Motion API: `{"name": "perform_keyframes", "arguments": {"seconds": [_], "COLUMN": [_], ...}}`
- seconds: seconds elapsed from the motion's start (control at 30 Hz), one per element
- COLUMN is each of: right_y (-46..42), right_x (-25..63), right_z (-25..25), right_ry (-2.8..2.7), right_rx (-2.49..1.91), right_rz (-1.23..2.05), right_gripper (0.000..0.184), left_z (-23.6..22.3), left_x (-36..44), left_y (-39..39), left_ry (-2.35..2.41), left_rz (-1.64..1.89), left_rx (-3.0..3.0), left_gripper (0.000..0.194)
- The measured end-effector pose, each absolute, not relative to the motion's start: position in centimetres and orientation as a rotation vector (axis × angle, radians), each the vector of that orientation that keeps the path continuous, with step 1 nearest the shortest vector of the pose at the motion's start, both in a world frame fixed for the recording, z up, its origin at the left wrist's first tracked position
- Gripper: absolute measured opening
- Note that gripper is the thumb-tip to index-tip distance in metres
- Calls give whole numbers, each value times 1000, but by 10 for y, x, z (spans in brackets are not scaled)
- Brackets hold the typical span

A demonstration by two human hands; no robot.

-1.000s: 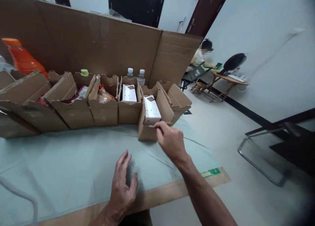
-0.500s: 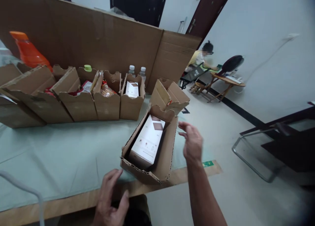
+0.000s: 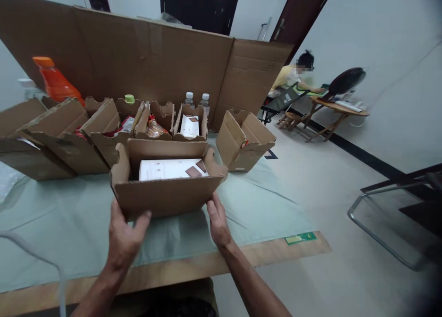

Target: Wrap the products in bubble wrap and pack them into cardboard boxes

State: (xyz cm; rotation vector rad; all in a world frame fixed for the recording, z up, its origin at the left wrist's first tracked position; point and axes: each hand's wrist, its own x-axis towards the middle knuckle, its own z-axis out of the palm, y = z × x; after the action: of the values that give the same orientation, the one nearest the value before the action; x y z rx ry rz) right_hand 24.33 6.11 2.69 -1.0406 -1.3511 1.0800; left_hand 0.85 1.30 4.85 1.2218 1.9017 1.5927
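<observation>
An open cardboard bin [image 3: 169, 197] is held crosswise above the green-covered table [image 3: 103, 243], its long side facing me. Inside it lies a white box [image 3: 165, 169] with brown squares printed at one end. My left hand [image 3: 126, 231] grips the bin's lower left corner, thumb on the near side. At the opposite end, my right hand [image 3: 217, 218] presses against the lower right corner; some of its fingers are hidden behind the cardboard. Just beyond stands a row of similar bins, among them one with another white box [image 3: 189, 126].
To the right of the row stands a separate bin [image 3: 241, 142]. An orange bottle [image 3: 58, 84], two clear bottles [image 3: 205, 102] and a tall cardboard panel [image 3: 155, 59] are behind. A grey cable [image 3: 41, 255] bends at left. Another person [image 3: 290, 77] sits by a small table [image 3: 336, 106].
Both hands have taken hold of the bin. It has turned from pointing away from me to lying crosswise, and has moved left, closer to the row.
</observation>
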Motion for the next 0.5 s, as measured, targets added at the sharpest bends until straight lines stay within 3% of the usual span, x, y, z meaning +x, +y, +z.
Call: {"name": "perform_keyframes", "arguments": {"seconds": [0.17,0.33,0.5], "right_y": [83,99,96], "right_x": [254,267,245], "right_z": [43,54,52], "right_ry": [-1539,-1734,-1826], "right_rx": [-1168,-1174,-1166], "right_rz": [1092,1177,1104], "right_gripper": [65,67,52], "left_z": [49,35,36], "left_x": [-32,-28,-25], "left_y": [37,32,40], "left_ry": [1797,1760,1752], "left_rz": [1607,1523,1489], "left_rx": [1133,1036,1052], "left_gripper": [54,52,54]}}
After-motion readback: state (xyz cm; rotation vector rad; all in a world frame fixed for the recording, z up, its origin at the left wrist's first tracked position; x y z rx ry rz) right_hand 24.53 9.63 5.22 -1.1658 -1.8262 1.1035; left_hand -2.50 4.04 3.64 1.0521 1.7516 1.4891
